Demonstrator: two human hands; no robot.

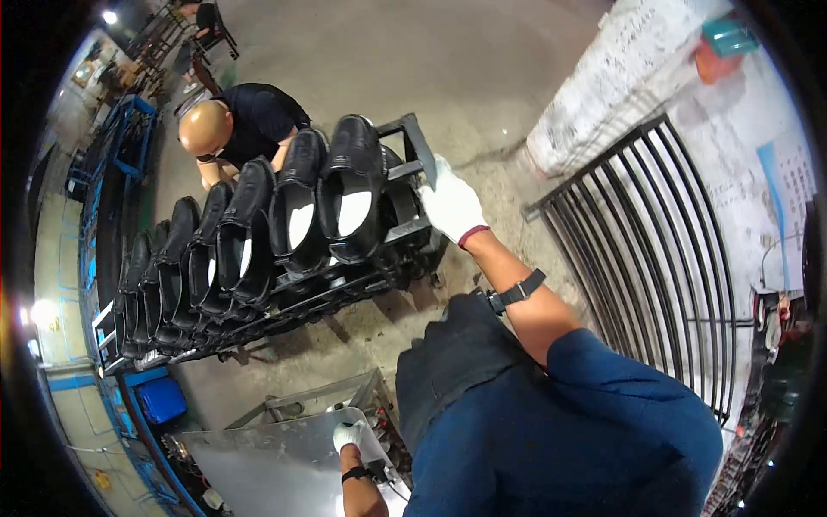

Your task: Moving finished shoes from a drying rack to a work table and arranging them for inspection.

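My right hand (pixel 452 202), in a white glove with a dark red cuff, is closed around the end frame of a dark metal shoe rack (pixel 418 155). Black slip-on shoes (pixel 349 185) with pale insoles stand tilted, toes up, in a long row on it, and more shoes show on a lower level. Down at the lower middle, my left hand (pixel 348 433), also white-gloved, is at the edge of a grey sheet-metal tabletop (pixel 267 457). Its fingers look curled; what they hold, if anything, is too small to make out. Dark straps circle both forearms.
Behind the rack a person in dark clothes (pixel 263 116) bends low. A black barred metal frame (pixel 642 250) leans against the white wall on the right. A blue bin (pixel 161 400) sits left of the tabletop, beside blue-framed equipment (pixel 112 414). Another person sits far back.
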